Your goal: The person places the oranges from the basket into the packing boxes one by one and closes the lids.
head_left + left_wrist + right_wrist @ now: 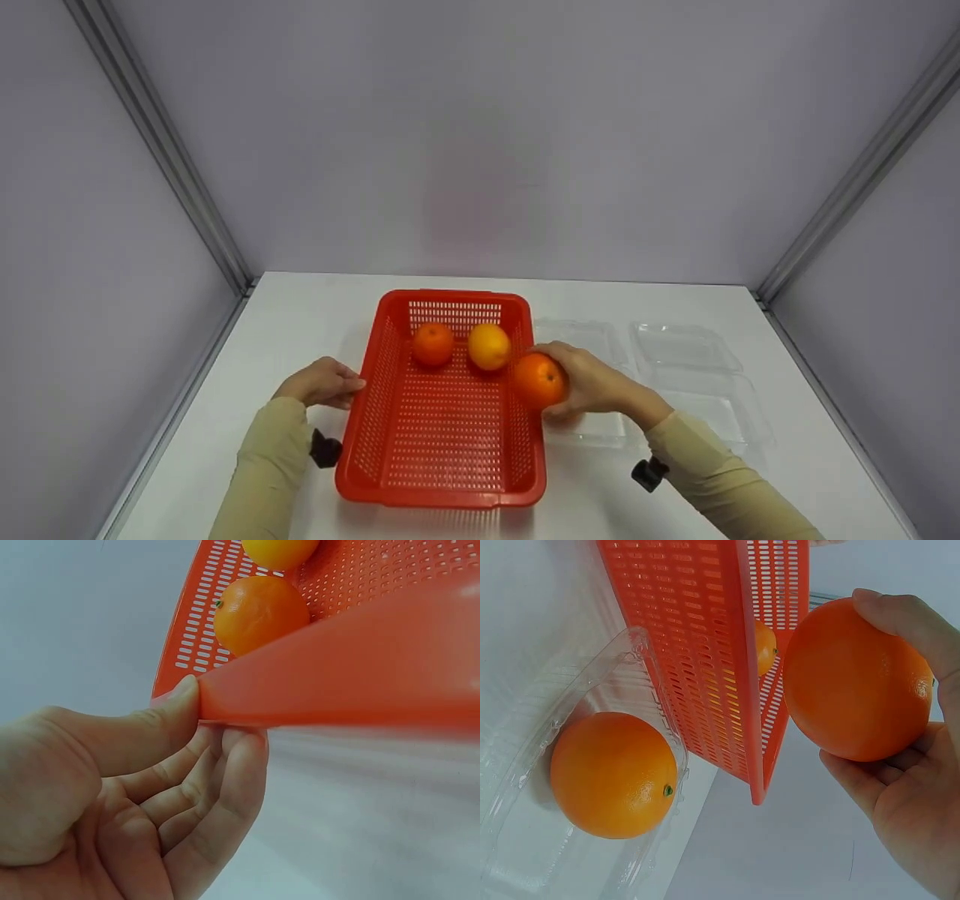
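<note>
Person's left hand (322, 381) pinches the left rim of a red perforated plastic basket (442, 435), thumb above, fingers curled below. Right hand (589, 379) spread wide around a large orange (540, 380), fingers and thumb on opposite sides. That orange is at the basket's right rim, roughly halfway along; contact with the rim cannot be told.

In the basket, toward its far edge: a smaller orange (433, 345) at the far left corner, a yellow-orange citrus fruit (489, 346) to its right, near the far right corner. Right of the basket on the table (300, 315), a clear plastic container (606, 435) holds another large orange (613, 775).

Risks, as judged: smooth peel and a wide grasp could let the held orange slip; a low pass might knock the rim. A tug from the left hand could tip the basket, setting its round fruit rolling.
</note>
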Action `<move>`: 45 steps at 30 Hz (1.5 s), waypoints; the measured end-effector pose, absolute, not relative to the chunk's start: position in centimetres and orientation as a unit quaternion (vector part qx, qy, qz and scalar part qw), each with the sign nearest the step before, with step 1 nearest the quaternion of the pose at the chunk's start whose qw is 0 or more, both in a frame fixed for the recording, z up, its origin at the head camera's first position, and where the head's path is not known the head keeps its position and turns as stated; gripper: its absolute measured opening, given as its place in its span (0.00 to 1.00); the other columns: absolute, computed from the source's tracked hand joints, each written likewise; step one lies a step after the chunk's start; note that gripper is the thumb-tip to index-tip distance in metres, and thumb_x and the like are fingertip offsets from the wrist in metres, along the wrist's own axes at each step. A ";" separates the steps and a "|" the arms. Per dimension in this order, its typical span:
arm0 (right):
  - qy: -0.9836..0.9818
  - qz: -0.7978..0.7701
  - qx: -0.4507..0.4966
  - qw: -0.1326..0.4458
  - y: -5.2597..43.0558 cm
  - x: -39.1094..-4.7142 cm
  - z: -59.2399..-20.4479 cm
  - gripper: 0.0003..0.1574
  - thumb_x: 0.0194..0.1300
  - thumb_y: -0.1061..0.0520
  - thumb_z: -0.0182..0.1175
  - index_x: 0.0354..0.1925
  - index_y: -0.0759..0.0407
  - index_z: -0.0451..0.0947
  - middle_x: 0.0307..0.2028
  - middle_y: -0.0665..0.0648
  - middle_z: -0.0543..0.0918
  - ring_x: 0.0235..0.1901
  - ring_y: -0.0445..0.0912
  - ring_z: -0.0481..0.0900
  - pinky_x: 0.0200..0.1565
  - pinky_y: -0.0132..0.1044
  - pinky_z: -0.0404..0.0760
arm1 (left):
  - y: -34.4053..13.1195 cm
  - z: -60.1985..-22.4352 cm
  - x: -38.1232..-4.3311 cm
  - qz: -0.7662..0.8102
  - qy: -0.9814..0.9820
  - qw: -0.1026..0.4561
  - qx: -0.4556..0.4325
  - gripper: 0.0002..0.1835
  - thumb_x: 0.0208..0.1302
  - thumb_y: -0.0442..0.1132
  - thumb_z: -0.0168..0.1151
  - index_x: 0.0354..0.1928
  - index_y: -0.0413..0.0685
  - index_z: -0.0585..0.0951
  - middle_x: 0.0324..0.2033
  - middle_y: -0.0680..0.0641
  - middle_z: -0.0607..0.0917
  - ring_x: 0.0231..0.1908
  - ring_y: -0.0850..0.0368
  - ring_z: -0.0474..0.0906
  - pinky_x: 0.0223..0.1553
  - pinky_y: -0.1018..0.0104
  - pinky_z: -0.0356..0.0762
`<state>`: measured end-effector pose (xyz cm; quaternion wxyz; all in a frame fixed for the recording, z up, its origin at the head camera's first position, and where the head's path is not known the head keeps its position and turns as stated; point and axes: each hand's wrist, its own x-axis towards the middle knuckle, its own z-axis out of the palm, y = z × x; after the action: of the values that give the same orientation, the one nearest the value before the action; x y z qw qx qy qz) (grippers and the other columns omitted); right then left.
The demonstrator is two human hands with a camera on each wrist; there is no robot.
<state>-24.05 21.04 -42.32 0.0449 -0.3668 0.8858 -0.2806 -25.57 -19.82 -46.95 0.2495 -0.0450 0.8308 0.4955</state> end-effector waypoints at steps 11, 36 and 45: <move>0.890 -0.277 -0.361 0.040 21.9 -24.2 -42.4 0.48 0.38 0.51 0.75 0.56 0.62 0.65 0.48 0.54 0.75 0.44 0.47 0.74 0.45 0.44 0.76 | -19.9 -47.1 -25.6 0.507 0.824 0.254 -0.028 0.17 0.64 0.35 0.55 0.46 0.23 0.74 0.26 0.46 0.81 0.24 0.61 0.79 0.34 0.65 0.80; 0.898 -0.279 -0.338 0.042 23.8 -24.2 -43.3 0.49 0.39 0.48 0.74 0.57 0.64 0.65 0.49 0.56 0.75 0.46 0.49 0.74 0.47 0.45 0.76 | -19.8 -47.3 -25.6 0.502 0.827 0.250 -0.040 0.17 0.63 0.36 0.56 0.45 0.25 0.76 0.26 0.45 0.81 0.25 0.60 0.79 0.34 0.65 0.80; 0.898 -0.276 -0.341 0.026 24.6 -24.3 -43.9 0.48 0.39 0.54 0.74 0.56 0.68 0.65 0.48 0.60 0.75 0.45 0.53 0.75 0.45 0.48 0.77 | -19.8 -47.0 -25.4 0.503 0.826 0.251 -0.032 0.17 0.64 0.35 0.55 0.46 0.23 0.74 0.26 0.46 0.81 0.25 0.61 0.78 0.34 0.65 0.80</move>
<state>-24.26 24.61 -43.89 0.0256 -0.3413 0.8981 -0.2763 -25.43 -19.81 -47.04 0.2514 -0.0321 0.8263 0.5030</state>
